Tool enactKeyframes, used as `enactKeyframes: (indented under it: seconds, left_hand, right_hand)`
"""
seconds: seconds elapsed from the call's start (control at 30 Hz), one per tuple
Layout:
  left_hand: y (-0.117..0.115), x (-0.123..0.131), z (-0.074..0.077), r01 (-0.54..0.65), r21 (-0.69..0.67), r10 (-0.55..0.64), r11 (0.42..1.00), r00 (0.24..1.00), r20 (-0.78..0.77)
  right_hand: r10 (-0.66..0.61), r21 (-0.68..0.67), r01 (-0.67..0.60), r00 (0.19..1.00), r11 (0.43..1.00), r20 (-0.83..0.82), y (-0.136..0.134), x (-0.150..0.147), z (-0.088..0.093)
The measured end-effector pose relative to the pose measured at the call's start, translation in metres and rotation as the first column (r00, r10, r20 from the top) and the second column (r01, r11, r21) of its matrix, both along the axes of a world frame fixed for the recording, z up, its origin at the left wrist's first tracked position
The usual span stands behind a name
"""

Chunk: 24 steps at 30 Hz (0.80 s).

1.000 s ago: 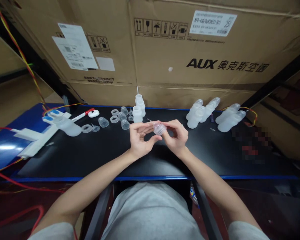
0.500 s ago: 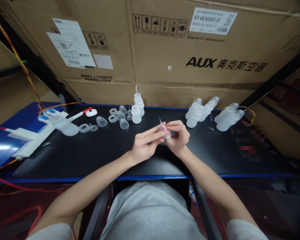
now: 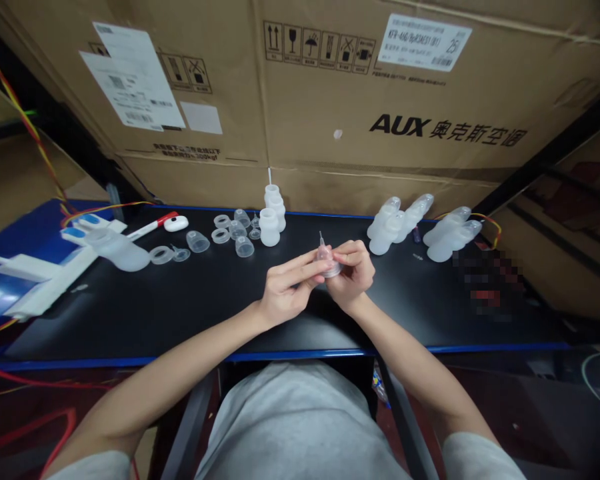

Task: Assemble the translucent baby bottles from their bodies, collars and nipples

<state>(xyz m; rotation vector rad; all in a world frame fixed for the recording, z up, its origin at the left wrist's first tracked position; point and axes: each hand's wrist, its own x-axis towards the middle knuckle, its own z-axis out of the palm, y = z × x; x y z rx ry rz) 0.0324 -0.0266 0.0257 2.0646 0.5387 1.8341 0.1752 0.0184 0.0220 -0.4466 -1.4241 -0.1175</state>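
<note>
Both hands meet above the middle of the black table (image 3: pixel 180 313). My left hand (image 3: pixel 287 290) and my right hand (image 3: pixel 350 273) pinch one small clear plastic cap (image 3: pixel 326 260) between their fingertips. A thin needle-like tip stands up from the cap. Behind the hands stand two white bottles (image 3: pixel 270 223), with several clear caps and rings (image 3: pixel 230 237) lying to their left.
Capped white bottles (image 3: pixel 397 223) lie at the back right, with more bottles (image 3: pixel 450 233) beside them. A larger bottle (image 3: pixel 115 250), white plastic parts (image 3: pixel 45 283) and a red-and-white pen (image 3: pixel 153 227) lie at the left. Big cardboard boxes (image 3: pixel 355 100) wall off the back edge. Red and yellow wires (image 3: pixel 25 120) hang at the left.
The hands have closed together on the cap. It has turned from lying sideways to standing with its thin tip up. My view has shifted slightly.
</note>
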Motion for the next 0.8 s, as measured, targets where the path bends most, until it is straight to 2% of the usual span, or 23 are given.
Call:
enactKeyframes:
  seconds: [0.17,0.33,0.53,0.8]
  left_hand:
    - [0.001,0.0,0.001,0.147,-0.2,-0.112,0.969,0.978,0.176]
    - [0.004,-0.003,0.0,0.229,-0.362,-0.139,0.904,0.956,0.257]
    - [0.005,-0.004,0.001,0.33,-0.444,-0.183,0.833,0.922,0.342]
    - [0.007,-0.001,0.0,0.341,-0.539,-0.136,0.77,0.913,0.384]
  right_hand:
    - [0.051,0.01,-0.051,0.998,0.999,0.035,0.001,0.004,-0.002]
    - [0.061,0.012,-0.063,0.987,0.998,0.148,0.001,0.012,-0.002]
    - [0.098,-0.017,-0.096,0.99,0.995,0.104,0.003,0.014,-0.004]
    - [0.115,-0.038,-0.114,0.993,0.993,0.02,0.005,0.005,-0.008]
